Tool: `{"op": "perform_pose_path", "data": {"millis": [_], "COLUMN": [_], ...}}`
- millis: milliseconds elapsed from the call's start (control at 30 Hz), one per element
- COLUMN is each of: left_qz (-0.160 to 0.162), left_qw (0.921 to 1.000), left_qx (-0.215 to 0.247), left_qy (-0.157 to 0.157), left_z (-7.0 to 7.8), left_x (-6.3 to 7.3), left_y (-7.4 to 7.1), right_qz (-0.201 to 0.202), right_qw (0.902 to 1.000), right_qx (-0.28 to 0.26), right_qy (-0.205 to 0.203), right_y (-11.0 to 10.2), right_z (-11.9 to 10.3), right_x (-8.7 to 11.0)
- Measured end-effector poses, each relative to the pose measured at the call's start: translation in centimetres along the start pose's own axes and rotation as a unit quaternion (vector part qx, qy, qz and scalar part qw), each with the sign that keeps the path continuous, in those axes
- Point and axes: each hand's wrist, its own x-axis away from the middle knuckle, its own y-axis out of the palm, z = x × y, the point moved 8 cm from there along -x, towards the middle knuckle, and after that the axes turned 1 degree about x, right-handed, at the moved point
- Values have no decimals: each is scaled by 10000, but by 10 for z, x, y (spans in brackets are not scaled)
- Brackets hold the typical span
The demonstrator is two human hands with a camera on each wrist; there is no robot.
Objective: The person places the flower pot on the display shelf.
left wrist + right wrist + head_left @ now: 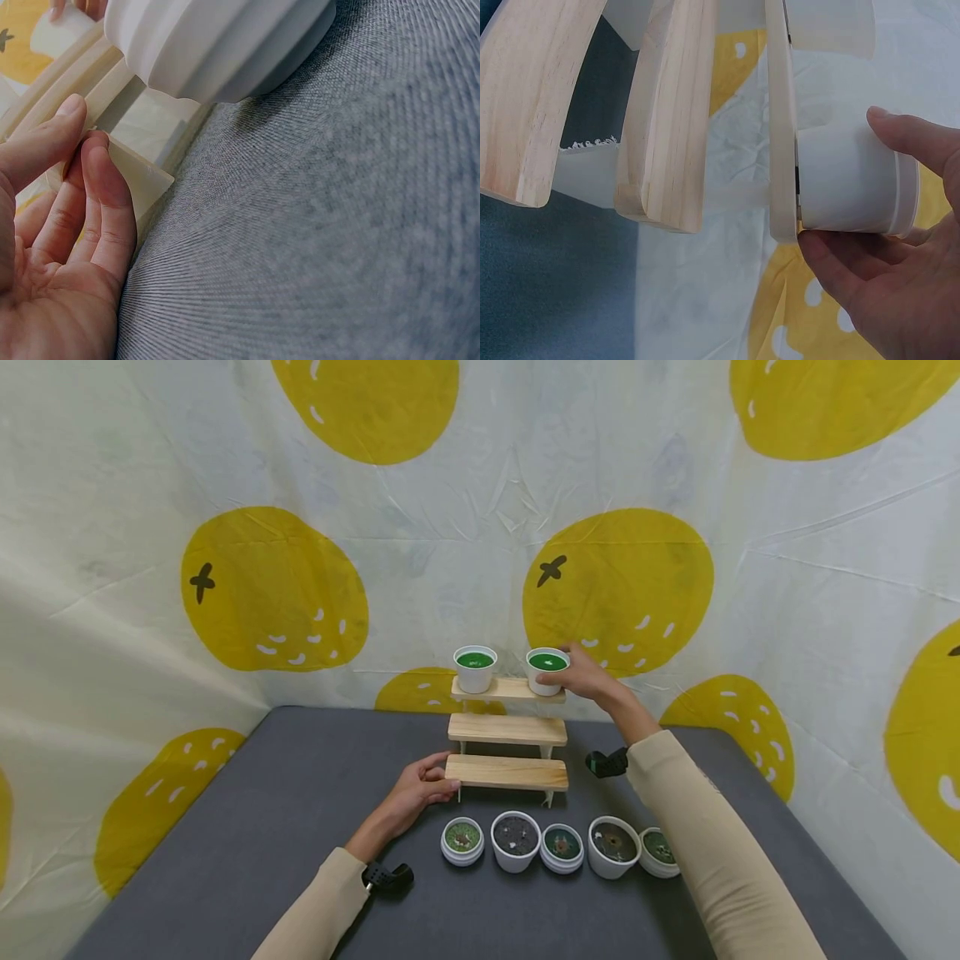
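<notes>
A three-step wooden stand (507, 772) rises in the middle of the table, its pale boards on translucent side supports. At the left end of its lowest board, my left hand (411, 790) pinches the edge between thumb and fingers, as the left wrist view also shows. My right hand (591, 680) grips a white cup (847, 180) with green contents at the right end of the top board. In the right wrist view the thumb lies along one side of this cup and the fingers along the other, its base against the board. A similar white cup (474, 677) stands at the top left.
In front of the stand several small white pots form a row, among them a speckled green one (462, 838), a dark grey one (516, 837) and a brown one (613, 843). The dark table (247, 827) meets a curtain (442, 577) with yellow fruit prints behind.
</notes>
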Motion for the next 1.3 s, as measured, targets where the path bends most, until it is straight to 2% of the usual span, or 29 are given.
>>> {"op": "perform_pose_path", "data": {"millis": [400, 633, 867, 1100, 1300], "left_qz": [-1, -20, -38, 40, 8], "left_qw": [10000, 10000, 10000, 10000, 10000], "left_qx": [-21, -6, 36, -25, -35], "left_qy": [6, -17, -17, -9, -35], "left_z": [0, 0, 0, 0, -2], "left_x": [0, -1, -2, -1, 0], "left_y": [0, 1, 1, -2, -1], "right_qz": [-4, -31, -118, -51, 18], "right_qw": [10000, 9978, 9993, 9998, 10000], "right_qx": [48, 5, -169, -205, -60], "right_qy": [-85, -658, -325, -30, -59], "right_y": [1, 0, -2, -4, -10], "right_z": [1, -5, -1, -2, -1], "right_x": [0, 1, 9, 25, 46]}}
